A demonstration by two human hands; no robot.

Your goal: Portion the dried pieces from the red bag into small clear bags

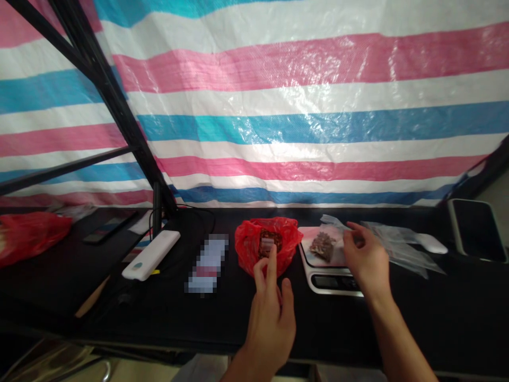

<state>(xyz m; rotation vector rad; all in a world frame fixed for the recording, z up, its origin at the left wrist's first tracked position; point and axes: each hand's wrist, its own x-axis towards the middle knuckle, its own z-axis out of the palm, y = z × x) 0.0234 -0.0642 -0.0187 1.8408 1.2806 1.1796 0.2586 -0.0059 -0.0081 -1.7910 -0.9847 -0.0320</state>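
Note:
My left hand [272, 318] is in front of a red plastic bag [247, 245], with its index finger stretched over the bag's mouth and its thumb apart. Inside the opened bag lie small dark brown pieces [274, 236] and a pale, small object [268, 243] near my fingertip. To the right stands a white digital scale [312, 276], its display [332, 281] partly lit by reflections. On its plate rests a clear plastic bag [334, 222] holding brownish bits [323, 246]. My right hand [366, 260] pinches that clear bag's edge between thumb and fingers, covering the scale's right side.
Several flat clear bags [409, 249] lie right of the scale, beside a white mouse [432, 243] and a dark-screened device [479, 229]. Leftward are a blurred-out phone [207, 264], a white oblong device [151, 255], a black metal frame [115, 109] and another red bag [35, 236].

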